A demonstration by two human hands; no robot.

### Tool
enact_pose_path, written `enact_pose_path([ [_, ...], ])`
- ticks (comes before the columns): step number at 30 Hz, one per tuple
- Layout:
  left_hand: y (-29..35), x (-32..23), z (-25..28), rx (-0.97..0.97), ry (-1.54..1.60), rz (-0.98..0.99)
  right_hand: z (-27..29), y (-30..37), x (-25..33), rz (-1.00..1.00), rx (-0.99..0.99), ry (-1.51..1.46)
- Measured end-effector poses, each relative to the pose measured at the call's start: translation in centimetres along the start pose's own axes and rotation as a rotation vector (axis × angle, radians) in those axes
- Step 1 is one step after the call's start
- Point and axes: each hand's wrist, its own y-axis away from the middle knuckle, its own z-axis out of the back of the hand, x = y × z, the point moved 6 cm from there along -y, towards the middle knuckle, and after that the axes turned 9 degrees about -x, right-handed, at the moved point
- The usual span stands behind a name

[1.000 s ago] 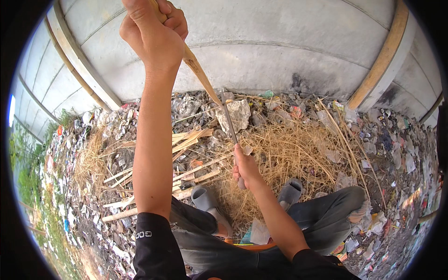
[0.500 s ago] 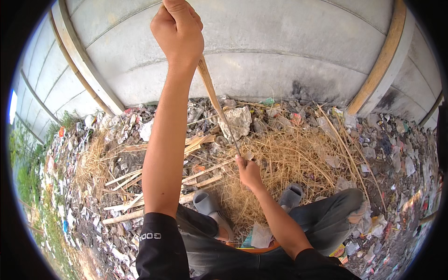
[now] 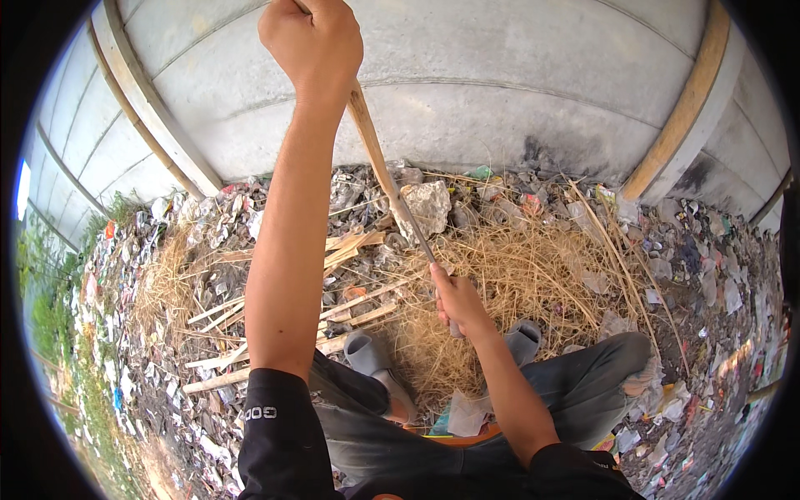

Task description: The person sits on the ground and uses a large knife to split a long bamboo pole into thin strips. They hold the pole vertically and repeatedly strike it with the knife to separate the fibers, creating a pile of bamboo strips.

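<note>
My left hand (image 3: 315,50), raised in front of the wall, is closed around the upper part of a pale bamboo stick (image 3: 371,137). The stick slants down to the right, toward my knees. Lower down, my right hand (image 3: 460,302) grips a knife (image 3: 422,242), with the handle's end showing below the fist. Its narrow dark blade points up and left, against the lower part of the stick. Exactly where blade and wood touch is hard to make out.
Split bamboo strips (image 3: 221,379) lie on the littered ground at the left. Dry straw-like shavings (image 3: 517,275) spread between and beyond my sandals (image 3: 365,354). A pale rock (image 3: 429,207) sits near the grey panel wall (image 3: 500,125). Long thin sticks (image 3: 612,250) lie at the right.
My right hand has shifted slightly right with the knife, and its handle end now shows. My left hand has moved slightly up and left with the bamboo stick.
</note>
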Motion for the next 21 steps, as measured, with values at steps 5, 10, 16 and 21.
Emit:
enact_pose_path([
  [5,1.4,0.2,-0.3,-0.002,0.069,-0.028,-0.1,-1.5,-1.6,-0.006,0.013,-0.042],
  [10,3.1,-1.1,-0.2,0.064,0.050,0.005,0.7,-1.8,-1.4,0.023,-0.015,-0.079],
  [16,2.4,-1.1,1.3,0.024,0.034,-0.016,1.9,5.6,12.4,0.374,0.059,-0.350],
  [21,2.2,-0.4,0.8,0.010,0.008,-0.002,-1.1,6.1,13.8,0.800,0.002,-0.627],
])
